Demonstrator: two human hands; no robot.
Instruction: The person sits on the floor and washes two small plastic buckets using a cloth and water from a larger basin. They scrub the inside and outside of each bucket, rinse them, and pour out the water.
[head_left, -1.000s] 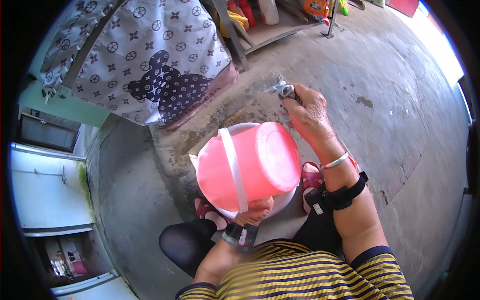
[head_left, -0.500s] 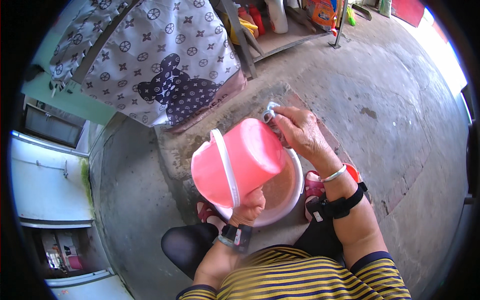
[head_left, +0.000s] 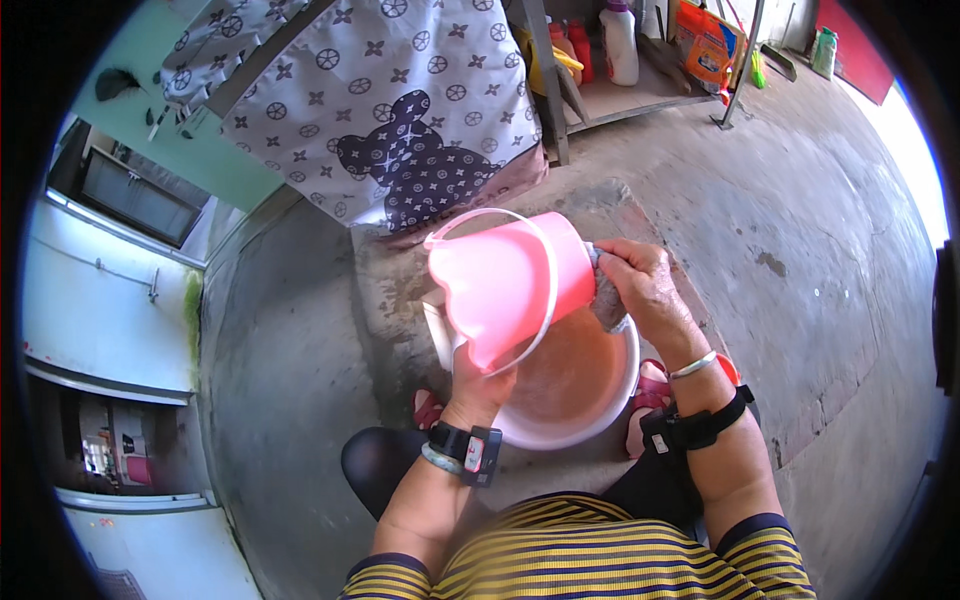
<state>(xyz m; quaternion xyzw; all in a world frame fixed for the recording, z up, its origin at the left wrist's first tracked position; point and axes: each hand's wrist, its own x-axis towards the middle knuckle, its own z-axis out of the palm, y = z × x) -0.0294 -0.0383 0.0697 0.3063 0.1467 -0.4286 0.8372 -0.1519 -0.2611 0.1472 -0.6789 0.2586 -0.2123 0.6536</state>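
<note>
A pink bucket with a scalloped rim lies tilted on its side in the air, its mouth facing left. My left hand grips it at the near side of the rim, with the fingertips hidden. The thin white handle loops loosely across the bucket. Against the bucket's base my right hand presses a wet grey cloth, fingers closed on it. Beneath both hands stands a wide whitish basin with cloudy brownish water in it.
A pale object shows partly behind the bucket's rim. My feet in red sandals flank the basin, with an orange-red container beside the right one. Beyond hangs a patterned cloth; a low shelf holds bottles and an orange bag.
The bucket has turned so its mouth and handle show more, and its base faces right. The cloth has moved from above the base onto it. The view has shifted slightly.
</note>
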